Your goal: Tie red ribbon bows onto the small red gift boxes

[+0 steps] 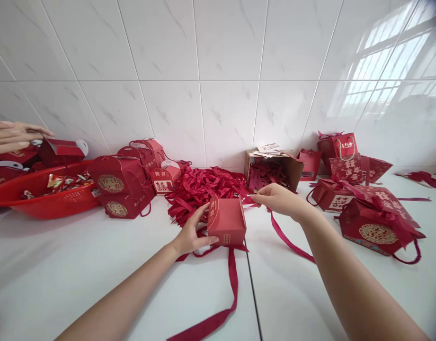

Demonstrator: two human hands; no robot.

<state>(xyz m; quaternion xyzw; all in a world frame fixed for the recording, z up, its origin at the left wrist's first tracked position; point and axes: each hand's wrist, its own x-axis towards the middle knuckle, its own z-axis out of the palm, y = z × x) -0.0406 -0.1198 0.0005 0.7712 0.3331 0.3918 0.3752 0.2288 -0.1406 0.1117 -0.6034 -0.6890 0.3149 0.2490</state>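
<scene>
Holds a small red box (226, 220) by its left side with the left hand (191, 235). Pinches a red ribbon (281, 235) with the right hand (278, 199), just beside the box. Shows a ribbon heap (218, 179) behind the box, and an open carton (294, 173) near the tiled wall (232, 118). Includes, at far left, a red basket (54, 206) and a co-worker's hand (15, 132); at right, bow-tied boxes (354, 227).

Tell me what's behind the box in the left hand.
A heap of red ribbons lies behind the box, spreading out past its left side. Whatever the box itself covers cannot be seen.
</scene>
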